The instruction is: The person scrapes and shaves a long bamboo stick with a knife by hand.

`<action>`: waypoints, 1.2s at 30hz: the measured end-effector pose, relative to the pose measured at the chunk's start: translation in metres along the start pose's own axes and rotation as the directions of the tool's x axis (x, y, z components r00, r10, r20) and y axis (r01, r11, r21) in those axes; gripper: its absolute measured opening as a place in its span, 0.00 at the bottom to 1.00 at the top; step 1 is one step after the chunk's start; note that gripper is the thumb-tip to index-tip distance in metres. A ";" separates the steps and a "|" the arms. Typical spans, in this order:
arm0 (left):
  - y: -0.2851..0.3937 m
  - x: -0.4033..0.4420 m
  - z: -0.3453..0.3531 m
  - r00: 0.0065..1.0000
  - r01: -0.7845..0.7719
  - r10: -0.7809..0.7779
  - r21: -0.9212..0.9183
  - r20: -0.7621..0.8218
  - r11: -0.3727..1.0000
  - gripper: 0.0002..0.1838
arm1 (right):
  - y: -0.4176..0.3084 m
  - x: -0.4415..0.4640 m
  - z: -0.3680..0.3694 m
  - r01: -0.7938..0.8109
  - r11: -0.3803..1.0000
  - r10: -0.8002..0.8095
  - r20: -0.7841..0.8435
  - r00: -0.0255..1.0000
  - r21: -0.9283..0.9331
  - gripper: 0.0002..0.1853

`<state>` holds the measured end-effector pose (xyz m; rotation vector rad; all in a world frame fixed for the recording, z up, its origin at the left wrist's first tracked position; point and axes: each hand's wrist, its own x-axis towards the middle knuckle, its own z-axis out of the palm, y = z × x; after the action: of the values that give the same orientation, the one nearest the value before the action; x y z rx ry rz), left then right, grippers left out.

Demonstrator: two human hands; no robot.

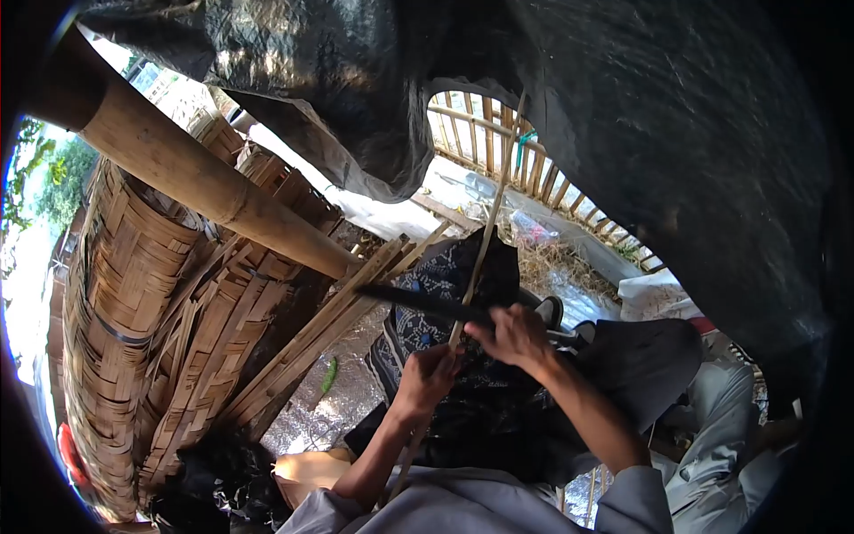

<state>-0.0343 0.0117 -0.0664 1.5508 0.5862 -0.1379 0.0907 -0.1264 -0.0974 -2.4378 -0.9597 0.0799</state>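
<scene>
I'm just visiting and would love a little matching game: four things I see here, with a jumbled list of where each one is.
1. knife
2. thin strip
3. woven mat
4. black sheet

A. at the left side of the picture
B. gripped in the left hand
C. hanging across the top
D. gripped in the right hand

Pairs: 1-D, 2-B, 3-A, 4-C

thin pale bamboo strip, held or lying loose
Held: the left hand is closed around the thin pale bamboo strip, which shows both above and below the fist.
</scene>
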 end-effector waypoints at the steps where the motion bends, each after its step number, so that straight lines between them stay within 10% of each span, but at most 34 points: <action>1: 0.006 0.000 0.003 0.997 -0.045 0.054 0.151 -0.053 0.987 0.08 | -0.002 0.000 0.001 -0.031 1.000 0.031 0.038 0.999 -0.004 0.29; 6: 0.008 -0.003 0.010 0.933 -0.253 0.344 0.482 -0.110 0.839 0.07 | -0.015 -0.013 -0.011 -0.008 1.000 0.005 0.232 0.973 0.011 0.32; 10: 0.011 -0.014 0.005 0.956 -0.187 0.268 0.460 -0.117 0.868 0.07 | 0.004 0.008 -0.005 -0.250 0.968 0.244 0.120 0.962 0.036 0.37; 14: 0.002 -0.006 0.006 0.897 -0.285 0.415 0.519 -0.152 0.806 0.05 | -0.018 -0.007 -0.014 0.025 0.999 -0.031 0.291 0.956 0.027 0.34; 20: 0.011 -0.018 0.004 0.909 -0.293 0.401 0.518 -0.109 0.804 0.05 | -0.016 0.008 -0.024 -0.314 0.949 0.291 0.324 0.900 0.019 0.32; 23: 0.008 -0.028 -0.001 0.910 -0.315 0.410 0.533 -0.065 0.785 0.05 | -0.012 -0.011 -0.006 -0.035 0.991 -0.005 0.300 0.954 0.128 0.35; 36: 0.012 -0.017 -0.007 0.845 -0.406 0.526 0.529 -0.094 0.745 0.01 | -0.021 0.001 -0.001 0.101 0.995 -0.099 0.221 0.970 0.000 0.29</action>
<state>-0.0458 0.0141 -0.0475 2.1963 0.3308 0.3209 0.0787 -0.1133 -0.0862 -2.4222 -1.1804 0.3163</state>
